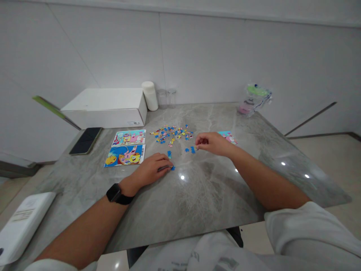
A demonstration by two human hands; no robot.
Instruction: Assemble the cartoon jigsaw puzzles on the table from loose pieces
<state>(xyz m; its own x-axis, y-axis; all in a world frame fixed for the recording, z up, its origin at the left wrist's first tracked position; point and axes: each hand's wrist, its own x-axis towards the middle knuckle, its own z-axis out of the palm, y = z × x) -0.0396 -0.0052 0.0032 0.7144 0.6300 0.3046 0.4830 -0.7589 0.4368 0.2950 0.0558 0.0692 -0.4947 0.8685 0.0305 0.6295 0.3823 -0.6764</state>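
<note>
My left hand [155, 168], with a black watch on the wrist, rests low on the table, its fingers closed round a thin dark tool. A blue puzzle piece [173, 168] lies at its fingertips. Just beyond is another blue-green piece [169, 154]. My right hand [211, 143] is curled in a pinch beside a blue piece [193, 149]; what its fingertips hold is too small to name. Behind both hands spreads a heap of small colourful puzzle pieces [172, 133]. Part of a colourful picture [228, 136] shows behind my right hand.
Two cartoon picture cards [129, 137] [124, 155] lie left of the heap, with a phone [86, 140] further left. Behind stand a white box [105, 107], a white bottle [150, 96] and glass jars [171, 98]. A plastic bag [254, 99] sits at the back right.
</note>
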